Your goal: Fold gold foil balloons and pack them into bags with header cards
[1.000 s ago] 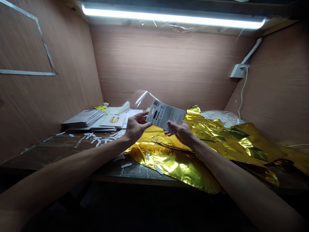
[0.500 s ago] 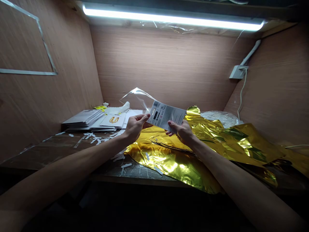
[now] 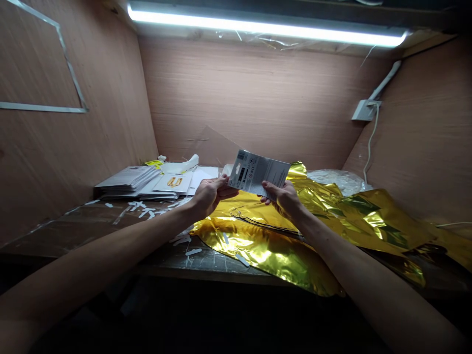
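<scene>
Both hands are raised over the bench with a printed packaging card [image 3: 254,169] between them, its barcode and text side facing me. From the card's left end a clear plastic bag [image 3: 216,140] stretches up and to the left; how much of the card lies inside it is hard to make out. My left hand [image 3: 212,194] pinches the bag at the card's lower left corner. At the lower right, my right hand [image 3: 282,196] grips the card, thumb on top and fingers underneath. Gold foil sheets [image 3: 258,246] lie below the hands.
Stacked white cards [image 3: 125,181] stand at the back left, beside a card with a gold U [image 3: 174,182]. White paper scraps [image 3: 147,212] are scattered on the bench. Clear plastic [image 3: 337,181] lies at the back right. Wooden walls enclose three sides under a tube light [image 3: 265,29].
The card and right hand have shifted slightly right and up. The bag's loose end has flattened and glints less. More of my left fingers shows below the card's corner.
</scene>
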A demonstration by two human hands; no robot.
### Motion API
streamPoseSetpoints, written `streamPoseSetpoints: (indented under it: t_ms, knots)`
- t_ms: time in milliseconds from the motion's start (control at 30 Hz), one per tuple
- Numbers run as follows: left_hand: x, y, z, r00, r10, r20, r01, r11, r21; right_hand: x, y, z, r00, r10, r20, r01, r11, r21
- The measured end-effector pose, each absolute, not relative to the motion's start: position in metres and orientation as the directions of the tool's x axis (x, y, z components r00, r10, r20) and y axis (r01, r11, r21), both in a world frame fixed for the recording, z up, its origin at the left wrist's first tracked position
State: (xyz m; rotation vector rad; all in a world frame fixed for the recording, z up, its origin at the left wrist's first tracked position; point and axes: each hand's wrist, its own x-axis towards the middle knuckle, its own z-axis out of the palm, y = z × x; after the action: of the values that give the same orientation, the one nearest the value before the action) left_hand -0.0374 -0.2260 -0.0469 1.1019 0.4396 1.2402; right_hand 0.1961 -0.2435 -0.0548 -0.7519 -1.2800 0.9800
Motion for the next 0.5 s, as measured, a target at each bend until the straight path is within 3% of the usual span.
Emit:
streamPoseSetpoints:
  t_ms: [167, 367, 500]
  knots:
    - [-0.037, -0.228, -0.046, 0.341, 0.893, 0.292, -0.531, -0.073, 0.844, 0.196, -0.245, -0.051, 0.000, 0.911, 0.413, -0.189, 0.406, -0.894]
    - [-0.038, -0.230, -0.044, 0.314, 0.900, 0.303, -0.536, -0.095, 0.839, 0.206, -0.244, -0.046, -0.024, 0.882, 0.471, -0.055, 0.470, -0.881]
    - [-0.037, -0.232, -0.046, 0.311, 0.900, 0.305, -0.531, -0.102, 0.841, 0.204, -0.246, -0.045, -0.016, 0.873, 0.487, -0.063, 0.485, -0.872]
